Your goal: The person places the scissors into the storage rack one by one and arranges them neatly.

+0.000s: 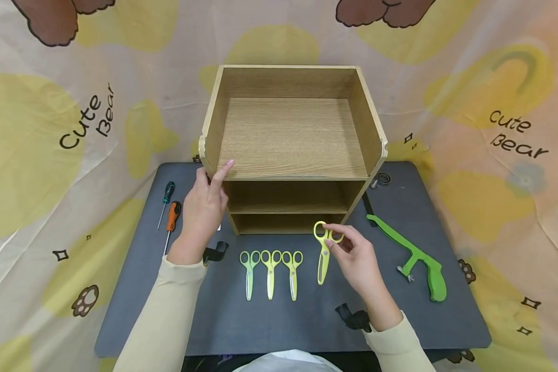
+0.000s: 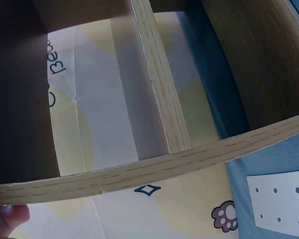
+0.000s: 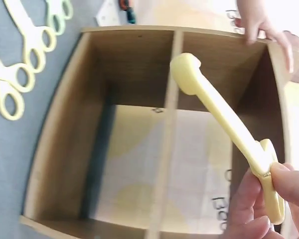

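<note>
We note the left hand [image 1: 203, 206] resting with straight fingers on the wooden shelf unit's [image 1: 288, 144] front left corner, apparently steadying it, while the right hand [image 1: 358, 256] pinches the yellow scissors [image 1: 324, 253] by their handle loops, blades hanging toward the table [image 1: 242, 320], beside three matching scissors [image 1: 270, 274] laid in a row.

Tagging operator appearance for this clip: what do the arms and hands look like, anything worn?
Both arms wear long, plain cream sleeves ending at the wrists. The left hand and right hand are bare: no gloves or rings show. A black strap sits at each wrist, probably the wrist cameras' mounts.
</note>
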### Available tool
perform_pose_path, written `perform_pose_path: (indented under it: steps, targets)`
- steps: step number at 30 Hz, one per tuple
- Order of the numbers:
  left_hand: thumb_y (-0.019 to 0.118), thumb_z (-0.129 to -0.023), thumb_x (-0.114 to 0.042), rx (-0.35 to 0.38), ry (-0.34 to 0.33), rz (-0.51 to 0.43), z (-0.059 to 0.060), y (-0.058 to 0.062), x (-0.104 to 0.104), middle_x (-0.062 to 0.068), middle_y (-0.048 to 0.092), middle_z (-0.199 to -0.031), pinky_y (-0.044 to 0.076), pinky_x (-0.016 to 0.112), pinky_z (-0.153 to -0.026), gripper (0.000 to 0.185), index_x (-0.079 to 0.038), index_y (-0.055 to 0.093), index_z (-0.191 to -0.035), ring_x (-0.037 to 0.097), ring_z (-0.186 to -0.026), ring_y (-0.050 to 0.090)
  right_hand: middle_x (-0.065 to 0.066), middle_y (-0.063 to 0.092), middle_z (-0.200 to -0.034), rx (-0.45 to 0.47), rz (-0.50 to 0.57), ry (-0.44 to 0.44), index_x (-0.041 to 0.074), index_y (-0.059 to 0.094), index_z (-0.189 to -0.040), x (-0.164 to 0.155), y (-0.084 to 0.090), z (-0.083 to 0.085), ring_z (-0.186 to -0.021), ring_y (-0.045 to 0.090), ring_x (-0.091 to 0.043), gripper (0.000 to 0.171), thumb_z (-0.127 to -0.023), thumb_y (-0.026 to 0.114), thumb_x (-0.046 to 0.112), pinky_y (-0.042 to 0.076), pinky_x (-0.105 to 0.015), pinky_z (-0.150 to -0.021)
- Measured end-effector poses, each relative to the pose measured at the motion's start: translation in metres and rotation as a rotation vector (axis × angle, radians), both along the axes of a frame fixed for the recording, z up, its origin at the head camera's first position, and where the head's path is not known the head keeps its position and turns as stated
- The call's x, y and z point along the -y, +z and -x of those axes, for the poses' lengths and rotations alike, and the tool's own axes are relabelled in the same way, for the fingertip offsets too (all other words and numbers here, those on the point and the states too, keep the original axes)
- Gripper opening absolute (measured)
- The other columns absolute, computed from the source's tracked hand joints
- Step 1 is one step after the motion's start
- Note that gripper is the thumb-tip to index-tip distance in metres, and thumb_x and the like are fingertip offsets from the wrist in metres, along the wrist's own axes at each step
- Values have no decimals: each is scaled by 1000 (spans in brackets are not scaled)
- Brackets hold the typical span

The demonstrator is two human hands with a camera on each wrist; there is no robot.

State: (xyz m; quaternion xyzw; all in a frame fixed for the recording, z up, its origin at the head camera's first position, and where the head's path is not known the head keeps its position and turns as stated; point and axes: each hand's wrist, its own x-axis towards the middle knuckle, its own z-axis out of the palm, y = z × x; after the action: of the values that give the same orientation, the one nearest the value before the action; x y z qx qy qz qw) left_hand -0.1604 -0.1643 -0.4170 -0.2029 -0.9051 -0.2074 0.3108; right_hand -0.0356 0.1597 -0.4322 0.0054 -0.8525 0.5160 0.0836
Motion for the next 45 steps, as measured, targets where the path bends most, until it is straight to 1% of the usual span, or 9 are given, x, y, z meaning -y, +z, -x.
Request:
perform_pose_path:
  steps: [10,18,21,26,31,34,37,41,45]
  targets:
    - [58,-89,12,1,-6,8,2,2,2,34,49,-113,38,43,-48,89,-40,30,-155,33,-63,43,-9,67,-104,-145,-110,-22,11,67,-138,-2,32,5,-79,59,-20,57,-85,83,-3,47,-19,-68]
    - [56,-92,10,45,-27,28,0,2,1,33,47,-113,39,43,-50,87,-41,29,-156,33,-66,42,-5,65,-100,-230,-280,24,6,72,-111,-6,40,3,-89,63,-18,40,-77,88,-5,56,-32,-78]
    - [55,-93,10,59,-23,30,-1,2,1,32,46,-113,39,43,-50,86,-41,28,-157,34,-67,42,-3,65,-100,-324,-340,61,8,71,-106,-7,43,2,-90,65,-17,40,-73,90,-7,58,-40,-79]
    - [55,-93,10,82,-9,43,-1,3,1,34,47,-114,40,45,-52,89,-43,25,-158,34,-66,42,-4,69,-101,-534,-402,81,9,74,-102,-8,51,2,-91,68,-20,40,-72,89,-13,57,-34,-78]
    - [56,-92,10,96,17,89,-1,3,2,37,49,-114,43,50,-56,92,-45,23,-157,38,-63,45,-10,74,-97,-786,-334,85,4,77,-94,-10,60,7,-94,67,-32,26,-76,85,-13,50,-28,-91]
    - [56,-91,9,90,31,109,-1,3,2,36,49,-111,43,52,-54,90,-43,24,-157,39,-61,45,-14,75,-90,-951,-283,36,3,78,-87,-8,63,12,-90,67,-38,4,-90,80,3,49,-27,-94]
    - [56,-92,7,68,35,112,-1,3,2,34,49,-106,42,51,-52,83,-38,28,-155,37,-58,44,-14,75,-83,-1070,-269,-80,4,78,-82,-5,65,17,-80,60,-39,17,-96,77,14,47,-31,-83]
    - [57,-95,4,32,39,91,0,1,2,32,51,-105,42,49,-49,70,-29,36,-153,34,-55,43,-16,75,-84,-1129,-276,-202,4,78,-82,-5,65,26,-73,50,-39,16,-77,86,-8,36,-39,-68]
    - [58,-97,1,29,47,84,0,-1,3,30,53,-107,42,47,-48,64,-25,40,-152,32,-56,45,-16,75,-88,-1096,-278,-222,3,78,-85,-8,60,38,-70,60,-37,31,-67,86,-20,44,-39,-63]
